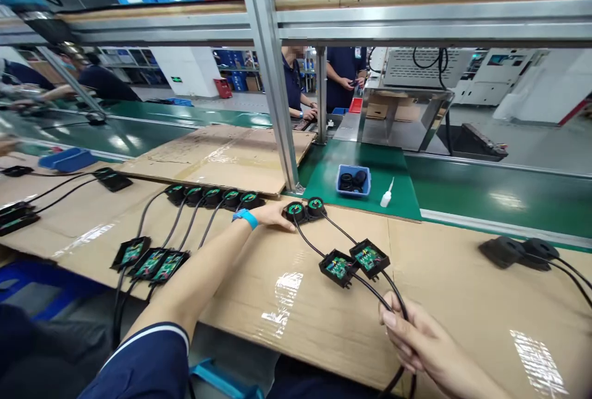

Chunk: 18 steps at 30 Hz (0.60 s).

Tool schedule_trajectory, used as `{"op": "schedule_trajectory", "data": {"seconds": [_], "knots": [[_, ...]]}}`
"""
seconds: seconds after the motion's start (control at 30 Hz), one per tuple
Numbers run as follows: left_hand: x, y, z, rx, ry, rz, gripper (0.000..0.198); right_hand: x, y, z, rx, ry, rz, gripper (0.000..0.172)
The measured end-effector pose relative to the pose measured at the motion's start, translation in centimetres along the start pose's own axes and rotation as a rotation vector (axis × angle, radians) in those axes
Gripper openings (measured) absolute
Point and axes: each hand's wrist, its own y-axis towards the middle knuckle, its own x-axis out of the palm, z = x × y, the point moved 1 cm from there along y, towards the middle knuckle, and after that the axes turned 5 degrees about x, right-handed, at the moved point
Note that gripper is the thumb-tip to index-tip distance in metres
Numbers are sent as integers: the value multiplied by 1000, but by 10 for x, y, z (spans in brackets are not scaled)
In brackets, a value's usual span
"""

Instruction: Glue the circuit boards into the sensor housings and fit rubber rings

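Left hand (274,214): fingers extended, tips touching the heads (305,209) just beyond it. Right hand (419,340): closed around the two cables (396,293). The cables run diagonally from the right hand forward-left, through the boxes (354,262), to the heads.

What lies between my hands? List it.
Head view: past the left hand, two round pucks, then two open boxes with green boards, their cables held by the right hand.
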Motion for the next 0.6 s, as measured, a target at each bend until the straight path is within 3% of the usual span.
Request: {"op": "schedule_trajectory", "data": {"seconds": [0.1, 0.27, 0.33, 0.43, 0.53, 0.6], "knots": [[7, 11, 13, -13, -61, -96, 44, -24, -16, -5, 42, -53, 77, 52], [37, 32, 33, -51, -149, -239, 78, -59, -51, -15, 70, -168, 135, 52], [61, 39, 42, -55, -176, -261, 71, -77, -71, -18, 80, -231, 224, 52], [110, 43, 59, -54, -191, -225, 60, -112, -104, -21, 63, -289, 521, 51], [157, 40, 77, -32, -160, -150, 68, -153, -128, -25, 73, -418, 753, 48], [172, 38, 89, -4, -93, -109, 76, -180, -137, -26, 26, -618, 857, 47]]}}
